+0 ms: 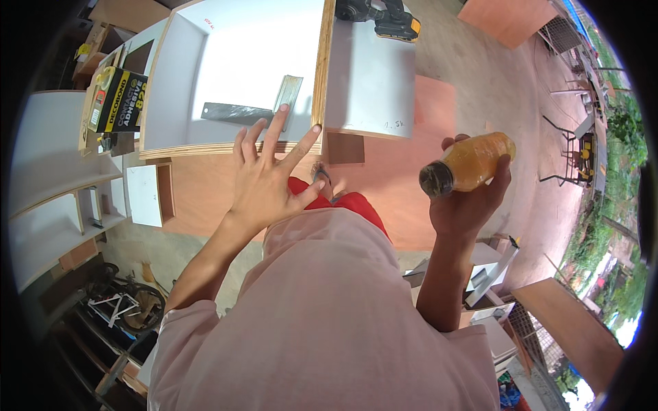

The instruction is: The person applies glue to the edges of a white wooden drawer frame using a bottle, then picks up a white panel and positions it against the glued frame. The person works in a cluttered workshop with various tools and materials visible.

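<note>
My right hand is wrapped round a plastic bottle of orange-yellow contents with a dark cap, tilted so the cap points left and toward me. My left hand has its fingers spread and holds nothing. It hovers at the near plywood edge of a white-lined cabinet box; I cannot tell whether the fingertips touch it. Inside the box, just beyond those fingers, lies a try square with a dark metal blade and a pale grey stock.
A black and yellow adhesive tin stands left of the box. A cordless drill rests on the white panel at right. Reddish plywood sheets cover the floor. A bicycle is at lower left, and a leaning board at lower right.
</note>
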The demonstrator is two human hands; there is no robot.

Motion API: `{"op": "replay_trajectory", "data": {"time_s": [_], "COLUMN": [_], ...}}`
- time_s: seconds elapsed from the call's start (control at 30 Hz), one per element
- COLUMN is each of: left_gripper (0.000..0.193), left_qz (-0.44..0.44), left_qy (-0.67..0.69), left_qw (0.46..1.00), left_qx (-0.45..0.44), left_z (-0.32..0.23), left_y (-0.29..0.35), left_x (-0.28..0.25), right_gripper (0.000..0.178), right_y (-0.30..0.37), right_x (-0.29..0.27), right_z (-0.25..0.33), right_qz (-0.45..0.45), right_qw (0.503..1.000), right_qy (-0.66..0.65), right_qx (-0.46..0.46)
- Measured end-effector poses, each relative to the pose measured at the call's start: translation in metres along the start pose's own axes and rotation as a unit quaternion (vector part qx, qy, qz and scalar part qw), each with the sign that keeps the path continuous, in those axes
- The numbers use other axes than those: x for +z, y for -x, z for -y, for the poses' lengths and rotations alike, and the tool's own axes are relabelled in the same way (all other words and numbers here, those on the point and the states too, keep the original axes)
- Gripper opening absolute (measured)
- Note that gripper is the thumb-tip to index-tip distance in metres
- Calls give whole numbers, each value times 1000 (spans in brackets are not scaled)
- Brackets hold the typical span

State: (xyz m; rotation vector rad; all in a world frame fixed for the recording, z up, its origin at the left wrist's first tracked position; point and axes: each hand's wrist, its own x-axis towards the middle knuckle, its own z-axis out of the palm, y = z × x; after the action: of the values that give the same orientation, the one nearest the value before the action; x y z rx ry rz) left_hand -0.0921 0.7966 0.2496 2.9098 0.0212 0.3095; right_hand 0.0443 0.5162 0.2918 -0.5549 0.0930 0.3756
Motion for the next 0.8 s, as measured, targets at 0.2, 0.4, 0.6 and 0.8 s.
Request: {"op": "replay_trajectory", "data": {"time_s": [0.2, 0.4, 0.6, 0.8], "left_gripper": [72, 68, 70, 64], "left_qz": [-23, -85, -17, -26], "left_qy": [-23, 26, -66, -61], "left_qw": [998, 995, 996, 994], "left_qx": [47, 45, 50, 86], "left_z": [3, 5, 16, 64], "left_y": [17, 9, 30, 47], "left_x": [-4, -11, -10, -22], "right_gripper": [52, 57, 51, 36], "right_y": [27, 41, 39, 12], "right_x": [-2, -7, -4, 18], "right_z": [-9, -16, -28, -63], "right_qz": [-38, 1, 48, 48], "right_qw": [999, 1000, 995, 912], "right_qy": [-14, 10, 90, 388], "right_qx": [5, 4, 3, -121]}}
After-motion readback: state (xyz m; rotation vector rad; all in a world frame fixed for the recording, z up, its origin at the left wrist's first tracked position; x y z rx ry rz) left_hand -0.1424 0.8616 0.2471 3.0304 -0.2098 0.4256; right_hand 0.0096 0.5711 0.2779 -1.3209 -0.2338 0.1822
